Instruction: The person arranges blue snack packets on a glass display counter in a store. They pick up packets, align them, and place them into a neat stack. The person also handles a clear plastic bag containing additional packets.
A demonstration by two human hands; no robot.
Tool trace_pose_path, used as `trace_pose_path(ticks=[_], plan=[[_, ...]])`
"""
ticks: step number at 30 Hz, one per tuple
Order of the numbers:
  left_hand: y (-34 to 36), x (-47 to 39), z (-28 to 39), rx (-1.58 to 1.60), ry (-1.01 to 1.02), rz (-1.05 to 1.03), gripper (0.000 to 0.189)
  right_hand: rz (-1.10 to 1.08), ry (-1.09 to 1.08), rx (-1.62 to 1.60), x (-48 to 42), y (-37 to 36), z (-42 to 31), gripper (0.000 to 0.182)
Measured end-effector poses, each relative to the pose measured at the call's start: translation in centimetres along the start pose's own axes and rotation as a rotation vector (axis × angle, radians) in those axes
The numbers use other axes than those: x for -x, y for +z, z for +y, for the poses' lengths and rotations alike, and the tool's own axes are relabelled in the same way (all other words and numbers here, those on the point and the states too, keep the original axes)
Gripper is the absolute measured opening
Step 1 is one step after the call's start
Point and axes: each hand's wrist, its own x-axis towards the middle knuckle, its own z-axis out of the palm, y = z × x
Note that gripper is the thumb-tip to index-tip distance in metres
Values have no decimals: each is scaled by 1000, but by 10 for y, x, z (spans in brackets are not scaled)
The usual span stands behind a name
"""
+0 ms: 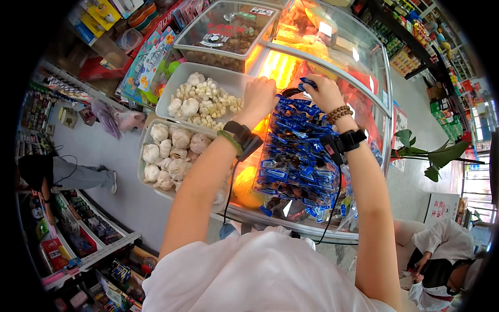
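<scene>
My right hand (324, 92) pinches a small blue-and-clear wrapped packet (308, 82) at the far end of a pile. Below it, many similar packets (300, 144) lie in overlapping rows in a clear container on the glass counter. My left hand (260, 95) is at the pile's far left corner with its fingers curled. Those fingertips are hidden, so I cannot tell whether they grip a packet. Left of that hand, a translucent plastic tub (163, 93) holds peeled garlic bulbs and cloves (202, 97). A nearer tub (141, 156) contains whole garlic bulbs (169, 156).
A lidded clear box (218, 39) of brown food stands behind the garlic. Under the glass counter (343, 74), a lit display holds food. Shelves (97, 253) are at lower left. One person (78, 171) stands left; another (436, 257) sits at right, near a leafy plant (440, 154).
</scene>
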Motion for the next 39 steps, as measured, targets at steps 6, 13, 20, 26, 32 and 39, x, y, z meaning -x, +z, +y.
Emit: trace_pose_path(ticks=[6, 13, 20, 26, 32, 39], plan=[[4, -1, -6, 51, -14, 23, 19, -110, 47, 363, -22, 15, -26, 20], [3, 1, -2, 80, 4, 33, 20, -148, 32, 447, -30, 12, -32, 21], [-1, 7, 0, 50, 17, -10, 20, -148, 71, 300, -29, 10, -27, 24], [-2, 10, 3, 37, 38, -9, 11, -121, 79, 313, -30, 11, -25, 23], [7, 9, -4, -100, 85, 20, 13, -127, 144, 340, -28, 8, -23, 22], [-13, 7, 7, -122, -15, -222, 12, -56, 56, 293, -22, 8, -29, 22]])
